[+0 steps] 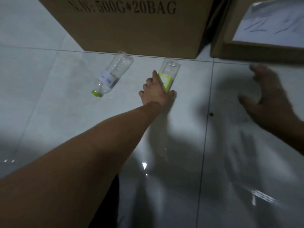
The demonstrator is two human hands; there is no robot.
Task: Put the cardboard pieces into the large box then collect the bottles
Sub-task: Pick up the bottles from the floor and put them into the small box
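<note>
Near the middle of the frame, the left hand (156, 91) is wrapped around the lower end of a clear bottle with a yellow-green label (168, 74), whose long axis runs up toward the large box (131, 27). A second clear bottle (113, 74) lies slanted just to its left, cap toward lower left, nearer this hand. At the right, the right hand (269, 94) hovers spread and empty over glossy white floor tiles (181, 145), below a smaller box (256, 51).
</note>
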